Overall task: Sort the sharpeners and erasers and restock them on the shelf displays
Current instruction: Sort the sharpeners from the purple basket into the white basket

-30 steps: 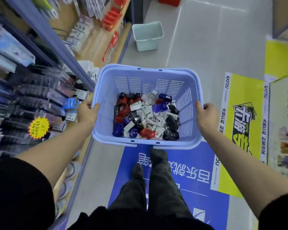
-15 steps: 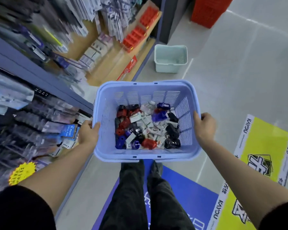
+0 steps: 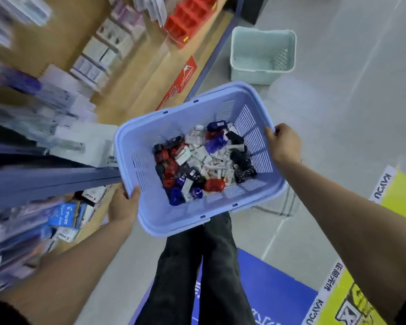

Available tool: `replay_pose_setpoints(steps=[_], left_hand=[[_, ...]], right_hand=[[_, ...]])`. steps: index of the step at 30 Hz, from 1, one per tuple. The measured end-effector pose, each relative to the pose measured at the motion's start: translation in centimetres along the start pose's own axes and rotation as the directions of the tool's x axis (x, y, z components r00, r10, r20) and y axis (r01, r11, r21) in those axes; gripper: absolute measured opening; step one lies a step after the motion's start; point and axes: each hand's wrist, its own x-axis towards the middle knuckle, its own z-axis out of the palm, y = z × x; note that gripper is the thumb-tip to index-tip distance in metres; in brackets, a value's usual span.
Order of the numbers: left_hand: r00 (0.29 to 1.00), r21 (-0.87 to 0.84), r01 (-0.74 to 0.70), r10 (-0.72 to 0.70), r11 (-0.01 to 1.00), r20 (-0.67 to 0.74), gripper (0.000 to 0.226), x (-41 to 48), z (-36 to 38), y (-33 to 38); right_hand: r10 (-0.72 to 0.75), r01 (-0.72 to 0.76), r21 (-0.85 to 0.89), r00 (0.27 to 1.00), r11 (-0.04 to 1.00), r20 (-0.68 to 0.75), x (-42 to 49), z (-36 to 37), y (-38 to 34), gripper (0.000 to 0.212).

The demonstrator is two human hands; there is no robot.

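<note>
Gripping lilac basket point(image 3: 178, 216) rim: left hand point(image 3: 122, 207) at 8 o'clock, right hand point(image 3: 284, 144) at 2. Loaded with sharpeners point(image 3: 213, 185), erasers point(image 3: 211, 158).

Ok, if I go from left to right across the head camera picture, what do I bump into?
First the left hand gripping the rim → lilac slotted plastic basket → right hand gripping the opposite rim → yellow printed floor sticker.

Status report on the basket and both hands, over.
Both left hand and right hand gripping blue basket rim. Inside, sharpeners and erasers mixed, unsorted. Ahead, green bin on floor beside shelf.
</note>
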Motion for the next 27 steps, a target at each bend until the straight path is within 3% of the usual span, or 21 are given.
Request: replay_pose_setpoints(steps=[7,13,17,20,23,27], left_hand=[[0.978,-0.196,0.199,-0.184,0.960,0.096,0.022,5.7,9.0,0.8],[0.902,-0.292,0.427,-0.425,0.856,0.076,0.043,11.9,18.9,-1.1],[0.907,-0.319,0.418,-0.412,0.851,0.088,0.034,14.2,24.1,-2.9],[0.907,-0.350,0.415,-0.410,0.840,0.091,0.046,15.6,27.0,-3.5],[0.894,-0.325,0.434,-0.446,0.840,0.041,0.056,16.4,29.6,-4.5],[0.870,-0.344,0.425,-0.483,0.837,-0.100,0.049,16.2,31.3,-3.9]], right_hand=[[0.004,-0.017,0.134,0.995,0.991,0.099,11.3,7.9,-0.2,0.038],[-0.023,0.009,0.139,0.994,0.990,0.103,19.2,15.6,2.4,0.047],[-0.078,0.058,0.156,0.989,0.986,0.125,23.5,19.0,3.5,0.043],[-0.114,0.099,0.111,0.983,0.989,0.144,26.1,20.9,3.7,0.042],[-0.104,0.094,0.077,0.986,0.993,0.132,28.0,22.6,4.7,0.043],[-0.131,0.124,0.075,0.987,0.989,0.092,28.7,23.2,4.7,0.040]])
